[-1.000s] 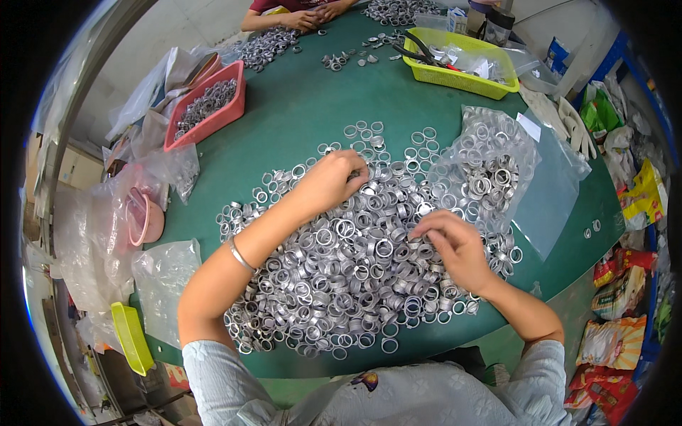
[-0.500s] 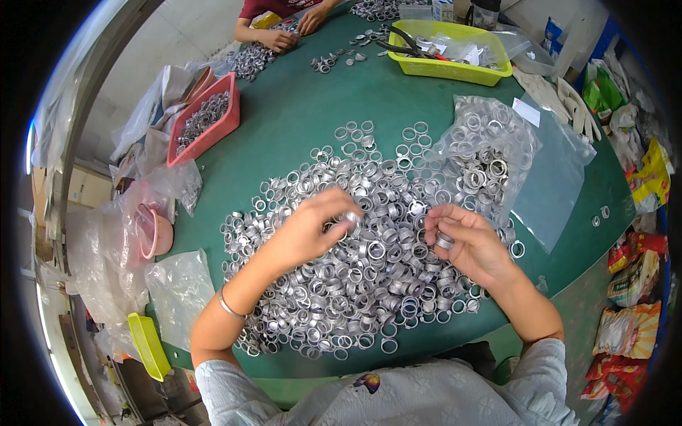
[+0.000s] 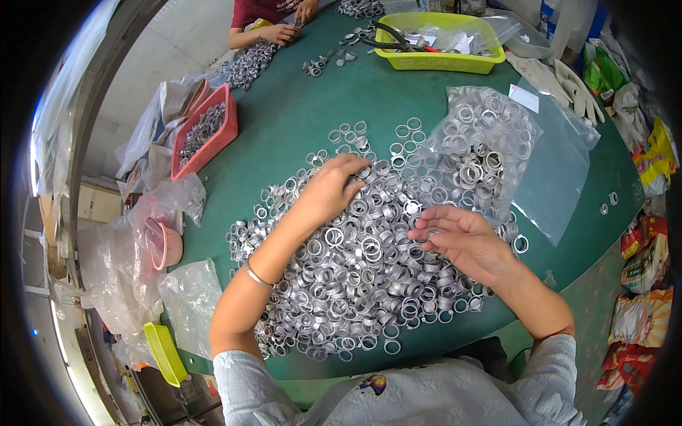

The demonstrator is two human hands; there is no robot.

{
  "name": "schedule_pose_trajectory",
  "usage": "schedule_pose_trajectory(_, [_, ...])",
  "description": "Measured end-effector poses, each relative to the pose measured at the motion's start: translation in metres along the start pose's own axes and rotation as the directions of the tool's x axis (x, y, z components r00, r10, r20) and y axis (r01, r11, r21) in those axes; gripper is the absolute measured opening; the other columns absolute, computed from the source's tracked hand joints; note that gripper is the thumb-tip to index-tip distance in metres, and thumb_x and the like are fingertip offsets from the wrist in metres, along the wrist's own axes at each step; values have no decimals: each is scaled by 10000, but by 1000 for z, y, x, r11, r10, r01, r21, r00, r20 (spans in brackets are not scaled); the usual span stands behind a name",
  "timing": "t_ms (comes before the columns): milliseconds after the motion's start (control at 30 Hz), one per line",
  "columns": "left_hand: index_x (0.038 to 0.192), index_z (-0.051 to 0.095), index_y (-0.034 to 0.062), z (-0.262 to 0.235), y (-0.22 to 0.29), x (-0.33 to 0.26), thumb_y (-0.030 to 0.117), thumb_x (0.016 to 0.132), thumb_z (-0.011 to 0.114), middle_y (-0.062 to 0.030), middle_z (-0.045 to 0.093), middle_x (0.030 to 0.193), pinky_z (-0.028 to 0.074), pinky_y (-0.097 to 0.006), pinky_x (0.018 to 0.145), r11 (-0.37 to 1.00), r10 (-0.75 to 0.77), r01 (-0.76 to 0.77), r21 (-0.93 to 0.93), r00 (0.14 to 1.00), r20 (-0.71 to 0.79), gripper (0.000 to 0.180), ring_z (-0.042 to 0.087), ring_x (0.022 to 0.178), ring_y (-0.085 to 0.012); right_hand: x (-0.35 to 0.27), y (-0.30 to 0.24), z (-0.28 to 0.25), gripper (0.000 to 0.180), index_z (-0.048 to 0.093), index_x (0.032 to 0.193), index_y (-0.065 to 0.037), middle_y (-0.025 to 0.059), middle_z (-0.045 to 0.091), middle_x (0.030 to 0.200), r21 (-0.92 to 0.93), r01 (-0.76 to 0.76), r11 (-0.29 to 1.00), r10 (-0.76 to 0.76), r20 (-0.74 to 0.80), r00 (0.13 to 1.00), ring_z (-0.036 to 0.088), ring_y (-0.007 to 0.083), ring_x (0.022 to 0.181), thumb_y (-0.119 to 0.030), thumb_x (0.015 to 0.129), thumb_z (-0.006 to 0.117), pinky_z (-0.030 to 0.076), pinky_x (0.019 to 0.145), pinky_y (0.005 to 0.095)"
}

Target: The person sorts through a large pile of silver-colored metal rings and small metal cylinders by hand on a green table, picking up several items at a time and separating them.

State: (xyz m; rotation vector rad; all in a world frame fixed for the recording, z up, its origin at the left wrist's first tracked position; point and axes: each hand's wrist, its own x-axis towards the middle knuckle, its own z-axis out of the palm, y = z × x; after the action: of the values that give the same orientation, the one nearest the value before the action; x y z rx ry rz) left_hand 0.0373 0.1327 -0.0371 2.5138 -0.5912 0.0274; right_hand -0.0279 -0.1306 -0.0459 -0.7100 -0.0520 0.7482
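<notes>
While left hand (image 3: 328, 193) fingers curl into ring pile (image 3: 355, 270), right hand (image 3: 458, 238) fingers spread above.

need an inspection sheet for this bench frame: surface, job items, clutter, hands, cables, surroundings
Surface: green table, round-edged, bare in patches between the piles.
Job's things: large heap of silver metal rings in the middle; clear plastic bag partly filled with more rings, lying at its far right edge.
Clutter: red tray of metal parts at left; yellow basket with tools at the far side; white gloves; loose plastic bags at the left edge.
Hands: left hand palm down on the heap; right hand above the heap, fingers spread; whether it holds a ring cannot be told.
Cables: nothing seen.
Surroundings: another person's hands at a smaller ring pile across the table; coloured packages on the floor at right.
</notes>
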Motion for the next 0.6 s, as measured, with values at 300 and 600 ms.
schedule_pose_trajectory(300, [1017,530,18,-8,1,0,-7,755,677,-127,602,945,494,-339,757,974,-166,186,-132,975,148,302,594,851,-230,4,6,-7,179,548,1070,26,130,615,1017,69,-15,998,15,5,1000,614,238,991,-56,914,514,509,878,332])
schedule_pose_trajectory(600, [990,511,45,-23,2,-2,-61,780,660,-19,554,940,489,-242,734,883,-212,196,-428,977,9,278,551,871,-95,2,5,-3,248,540,1100,30,141,606,1047,85,-54,995,50,58,997,610,247,1001,-154,956,454,509,873,341])
